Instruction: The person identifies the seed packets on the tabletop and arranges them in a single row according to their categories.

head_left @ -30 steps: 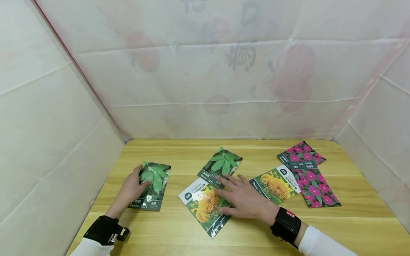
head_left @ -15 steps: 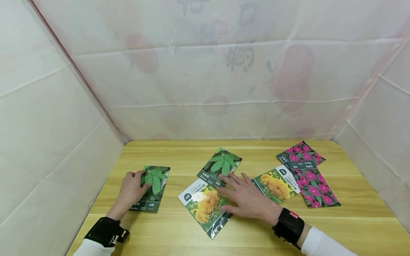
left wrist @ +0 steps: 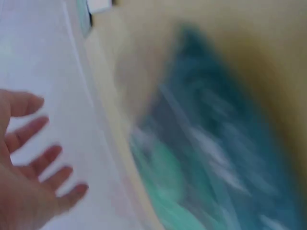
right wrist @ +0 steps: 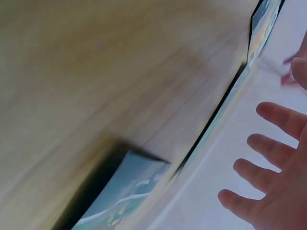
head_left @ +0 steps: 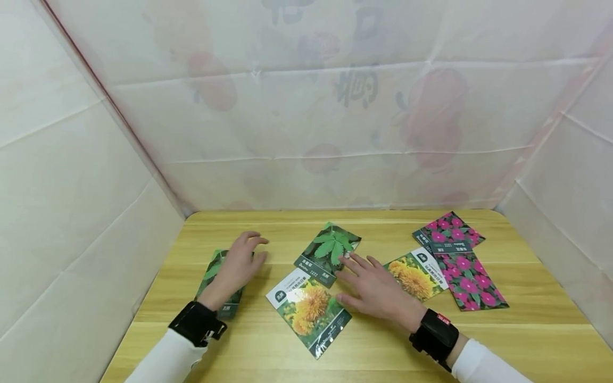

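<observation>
My left hand is over a green-leaf seed packet at the table's left, covering its middle. Its fingers are loosely spread and hold nothing. In the left wrist view the hand shows apart from the blurred packet. Near the centre, my right hand has its fingers extended and grips nothing. Its fingertips are by a second green-leaf packet and a yellow-flower packet, whose top edges meet. Another yellow-flower packet lies partly behind the right hand.
Two pink-flower packets overlap at the right, one crossing the corner of the yellow-flower packet there. Everything lies on a wooden table. Pale fabric walls rise at the back and both sides.
My left hand has let go of the left green-leaf packet and moved rightward and up across it. The right hand has shifted slightly right, uncovering more of the central packets.
</observation>
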`<state>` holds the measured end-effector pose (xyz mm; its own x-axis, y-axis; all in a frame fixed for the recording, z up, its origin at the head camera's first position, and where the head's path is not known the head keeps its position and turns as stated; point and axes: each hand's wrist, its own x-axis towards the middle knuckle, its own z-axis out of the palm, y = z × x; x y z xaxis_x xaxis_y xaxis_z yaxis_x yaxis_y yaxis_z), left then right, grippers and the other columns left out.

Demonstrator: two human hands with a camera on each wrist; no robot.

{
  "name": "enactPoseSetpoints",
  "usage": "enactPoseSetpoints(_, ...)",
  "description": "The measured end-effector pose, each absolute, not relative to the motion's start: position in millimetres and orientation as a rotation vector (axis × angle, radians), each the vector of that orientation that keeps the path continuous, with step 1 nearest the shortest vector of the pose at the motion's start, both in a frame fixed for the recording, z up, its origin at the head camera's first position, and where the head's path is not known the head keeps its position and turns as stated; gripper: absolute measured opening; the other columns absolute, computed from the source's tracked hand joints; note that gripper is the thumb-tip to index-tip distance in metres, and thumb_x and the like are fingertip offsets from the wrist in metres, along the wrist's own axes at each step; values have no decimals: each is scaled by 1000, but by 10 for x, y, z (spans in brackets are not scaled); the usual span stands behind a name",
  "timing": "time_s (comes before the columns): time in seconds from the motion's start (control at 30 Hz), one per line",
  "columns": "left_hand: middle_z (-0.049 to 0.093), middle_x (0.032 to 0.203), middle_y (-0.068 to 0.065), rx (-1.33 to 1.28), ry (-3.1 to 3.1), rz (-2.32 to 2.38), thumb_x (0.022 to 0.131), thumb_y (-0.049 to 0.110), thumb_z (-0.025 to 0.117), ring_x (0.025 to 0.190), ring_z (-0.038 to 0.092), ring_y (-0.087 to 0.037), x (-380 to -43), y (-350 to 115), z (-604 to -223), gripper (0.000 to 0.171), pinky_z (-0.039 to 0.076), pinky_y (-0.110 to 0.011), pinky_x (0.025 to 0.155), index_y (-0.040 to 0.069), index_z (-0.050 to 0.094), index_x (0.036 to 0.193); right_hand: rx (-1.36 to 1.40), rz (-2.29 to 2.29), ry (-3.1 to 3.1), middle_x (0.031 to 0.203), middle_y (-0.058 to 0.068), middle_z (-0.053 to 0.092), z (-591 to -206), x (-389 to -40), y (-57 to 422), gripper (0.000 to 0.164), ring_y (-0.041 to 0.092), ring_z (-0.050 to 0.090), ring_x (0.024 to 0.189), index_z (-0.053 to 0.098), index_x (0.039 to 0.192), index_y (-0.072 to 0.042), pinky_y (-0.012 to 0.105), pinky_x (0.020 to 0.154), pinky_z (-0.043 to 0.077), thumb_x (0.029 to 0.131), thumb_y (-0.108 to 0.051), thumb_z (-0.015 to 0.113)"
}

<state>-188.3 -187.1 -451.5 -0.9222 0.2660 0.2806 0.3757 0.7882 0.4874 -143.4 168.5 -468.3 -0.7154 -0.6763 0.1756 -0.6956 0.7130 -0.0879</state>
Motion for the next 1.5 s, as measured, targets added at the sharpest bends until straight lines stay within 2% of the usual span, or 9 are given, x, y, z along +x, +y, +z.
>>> enactPoseSetpoints(0.17,59,136,-18,-717,-2878,-832,100,13,70,126,58,-36,-2081,-1548,-4440,27,51,-52,106,2,69,126,1183,255,-2788,158,16,47,-4700,-1369,1646,53,44,42,145,67,137,-16,71,112,36,102,-55,59)
enactPoseSetpoints(0.4,62,129,-12,-864,-2999,-696,104,18,67,118,61,-28,-2303,-1249,-4458,28,54,-42,101,3,69,127,1266,267,-2800,158,15,46,-4744,-1310,1621,51,43,39,147,67,139,-19,70,112,36,104,-55,55)
enactPoseSetpoints(0.5,58,139,-16,-953,-3023,-659,104,21,68,127,58,-32,-2356,-1125,-4473,35,51,-46,107,4,66,134,1328,257,-2835,162,11,43,-4745,-1286,1614,52,39,33,151,64,144,-23,68,115,35,106,-57,51)
enactPoseSetpoints(0.6,47,155,-18,-1103,-3039,-567,104,24,67,141,47,-37,-2379,-1028,-4493,47,43,-54,115,6,57,147,1414,261,-2842,164,7,40,-4735,-1270,1599,53,37,29,153,60,148,-26,66,116,34,106,-57,50)
enactPoseSetpoints(0.67,39,162,-17,-1205,-3042,-506,104,27,66,148,37,-41,-2384,-987,-4506,53,36,-59,118,10,52,152,1470,262,-2829,163,4,41,-4736,-1265,1590,53,35,30,153,59,149,-27,65,116,36,106,-57,49)
enactPoseSetpoints(0.77,35,165,-16,-1291,-3059,-453,106,33,62,151,30,-46,-2378,-953,-4536,54,32,-65,118,13,50,155,1551,256,-2790,160,1,46,-4741,-1269,1587,54,34,35,151,59,149,-26,64,114,40,107,-57,47)
enactPoseSetpoints(1.0,33,166,-14,-1225,-3160,-411,109,47,50,153,24,-46,-2349,-941,-4621,50,24,-72,118,22,55,152,1642,261,-2758,153,-2,54,-4754,-1268,1647,52,33,45,145,61,148,-25,62,110,44,108,-56,45)
enactPoseSetpoints(1.27,35,164,-17,-1112,-3159,-486,109,48,50,152,26,-47,-2330,-1080,-4664,50,21,-74,118,21,57,151,1481,384,-2857,144,-2,63,-4733,-1263,1948,43,35,51,140,71,135,-26,65,113,40,107,-52,50)
enactPoseSetpoints(1.5,39,161,-20,-1059,-3132,-464,107,40,58,149,36,-41,-2303,-1174,-4691,45,32,-67,117,20,60,148,1269,398,-2879,130,2,72,-4703,-1330,2299,38,38,55,135,79,118,-24,65,112,40,106,-51,55)
